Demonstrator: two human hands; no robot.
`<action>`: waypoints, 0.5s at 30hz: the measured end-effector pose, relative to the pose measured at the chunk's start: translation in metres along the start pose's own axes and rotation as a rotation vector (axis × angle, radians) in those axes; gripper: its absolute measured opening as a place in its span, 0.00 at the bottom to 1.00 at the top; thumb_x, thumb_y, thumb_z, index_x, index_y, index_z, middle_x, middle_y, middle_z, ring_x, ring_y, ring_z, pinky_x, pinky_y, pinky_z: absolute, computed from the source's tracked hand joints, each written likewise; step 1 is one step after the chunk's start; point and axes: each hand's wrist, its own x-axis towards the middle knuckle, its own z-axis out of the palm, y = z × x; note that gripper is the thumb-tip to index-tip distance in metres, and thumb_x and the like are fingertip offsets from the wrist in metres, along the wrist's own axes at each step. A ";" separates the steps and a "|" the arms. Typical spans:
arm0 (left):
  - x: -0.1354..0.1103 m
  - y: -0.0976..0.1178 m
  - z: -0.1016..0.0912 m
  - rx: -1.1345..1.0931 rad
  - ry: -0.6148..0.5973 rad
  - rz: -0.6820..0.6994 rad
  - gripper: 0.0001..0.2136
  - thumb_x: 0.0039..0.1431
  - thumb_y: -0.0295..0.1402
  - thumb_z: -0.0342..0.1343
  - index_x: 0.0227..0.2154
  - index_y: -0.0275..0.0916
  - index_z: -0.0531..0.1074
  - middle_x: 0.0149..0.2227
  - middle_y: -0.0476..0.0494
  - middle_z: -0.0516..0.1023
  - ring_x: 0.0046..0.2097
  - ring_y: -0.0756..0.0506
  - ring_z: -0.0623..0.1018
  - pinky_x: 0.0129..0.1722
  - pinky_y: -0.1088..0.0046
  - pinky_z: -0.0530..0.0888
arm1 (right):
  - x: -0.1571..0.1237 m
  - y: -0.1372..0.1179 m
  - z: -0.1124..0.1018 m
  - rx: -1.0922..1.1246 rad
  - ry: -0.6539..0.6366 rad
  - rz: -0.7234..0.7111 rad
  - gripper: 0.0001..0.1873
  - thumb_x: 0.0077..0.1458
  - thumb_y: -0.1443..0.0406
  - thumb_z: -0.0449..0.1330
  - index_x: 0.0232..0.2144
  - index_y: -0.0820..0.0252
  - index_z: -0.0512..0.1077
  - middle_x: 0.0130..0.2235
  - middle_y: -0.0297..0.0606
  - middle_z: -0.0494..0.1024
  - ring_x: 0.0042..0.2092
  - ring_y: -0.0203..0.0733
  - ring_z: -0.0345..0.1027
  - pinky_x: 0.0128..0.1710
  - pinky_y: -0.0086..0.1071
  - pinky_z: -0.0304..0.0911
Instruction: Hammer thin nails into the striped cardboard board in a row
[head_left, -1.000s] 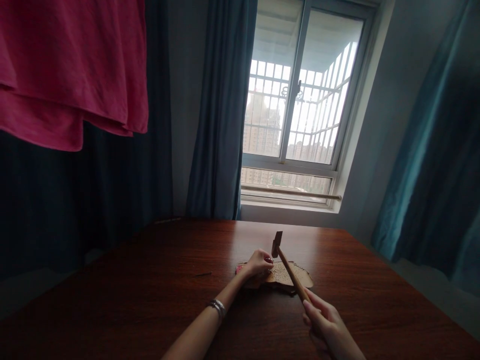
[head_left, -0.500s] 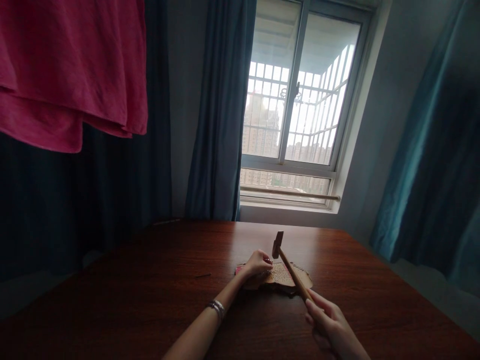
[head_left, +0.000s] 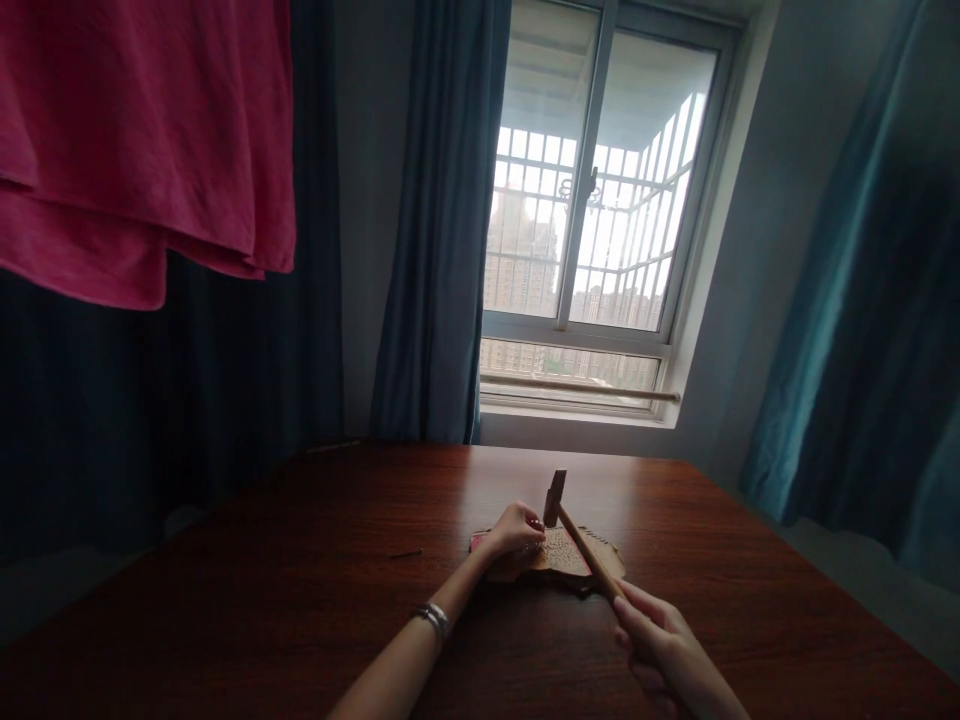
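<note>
My right hand is wrapped round the wooden handle of a hammer. The hammer's metal head is raised just right of my left hand, above a flat tan piece that looks like cardboard. This piece has rough edges, many small dots or holes, and a pink patch at its left end. My left hand rests over its left part with thumb and fingers pinched; what they hold is too small to make out. On the table to the left lies a thin dark stick-like object.
The brown wooden table reaches to the wall below the window. Blue curtains hang left and right of it. A pink cloth hangs at the upper left. A pale rod crosses the lower window.
The hammer's head has dropped slightly, closer to my left hand. My left hand stays in the same pinch over the tan piece.
</note>
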 end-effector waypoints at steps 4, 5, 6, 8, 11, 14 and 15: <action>0.000 0.001 0.000 0.004 0.009 -0.006 0.11 0.37 0.31 0.56 0.24 0.29 0.77 0.20 0.47 0.72 0.24 0.52 0.67 0.22 0.79 0.58 | -0.001 -0.003 -0.002 -0.004 -0.009 -0.013 0.35 0.48 0.53 0.57 0.56 0.56 0.52 0.22 0.27 0.64 0.12 0.21 0.45 0.06 0.17 0.42; 0.000 0.001 0.000 0.005 0.010 -0.008 0.11 0.37 0.31 0.56 0.24 0.28 0.77 0.20 0.48 0.72 0.23 0.52 0.67 0.22 0.79 0.58 | -0.001 -0.003 -0.002 -0.004 -0.008 -0.018 0.36 0.49 0.52 0.57 0.56 0.56 0.52 0.22 0.26 0.64 0.12 0.21 0.45 0.06 0.17 0.42; 0.000 0.001 0.000 0.004 0.012 -0.009 0.11 0.37 0.31 0.56 0.24 0.28 0.77 0.20 0.48 0.71 0.23 0.52 0.67 0.22 0.79 0.58 | 0.000 -0.002 -0.003 -0.012 -0.010 -0.020 0.36 0.49 0.52 0.56 0.57 0.56 0.52 0.22 0.26 0.64 0.12 0.21 0.44 0.06 0.17 0.42; 0.000 0.002 0.001 -0.001 0.015 -0.008 0.11 0.37 0.31 0.56 0.24 0.28 0.77 0.19 0.49 0.71 0.23 0.52 0.66 0.22 0.79 0.57 | 0.002 0.001 -0.004 -0.052 -0.020 -0.028 0.36 0.49 0.52 0.56 0.56 0.59 0.53 0.21 0.26 0.64 0.12 0.21 0.44 0.07 0.17 0.41; 0.000 0.003 0.000 0.003 0.020 -0.014 0.10 0.37 0.31 0.56 0.22 0.28 0.76 0.18 0.49 0.70 0.22 0.52 0.65 0.21 0.79 0.57 | 0.005 0.007 -0.005 -0.092 -0.029 -0.049 0.36 0.47 0.51 0.57 0.54 0.64 0.57 0.18 0.26 0.62 0.11 0.20 0.43 0.07 0.16 0.39; -0.001 0.004 0.000 -0.007 0.011 -0.011 0.10 0.36 0.31 0.56 0.23 0.28 0.76 0.19 0.49 0.70 0.23 0.52 0.66 0.21 0.79 0.57 | 0.006 0.012 -0.004 -0.055 0.002 -0.058 0.38 0.44 0.49 0.59 0.54 0.64 0.58 0.18 0.26 0.62 0.11 0.20 0.42 0.07 0.17 0.38; -0.001 0.004 0.000 -0.012 0.010 -0.011 0.11 0.36 0.31 0.56 0.23 0.28 0.76 0.19 0.48 0.71 0.23 0.52 0.66 0.22 0.79 0.57 | 0.007 0.013 -0.004 -0.035 0.013 -0.059 0.38 0.44 0.49 0.59 0.54 0.62 0.58 0.18 0.26 0.63 0.11 0.20 0.42 0.07 0.17 0.38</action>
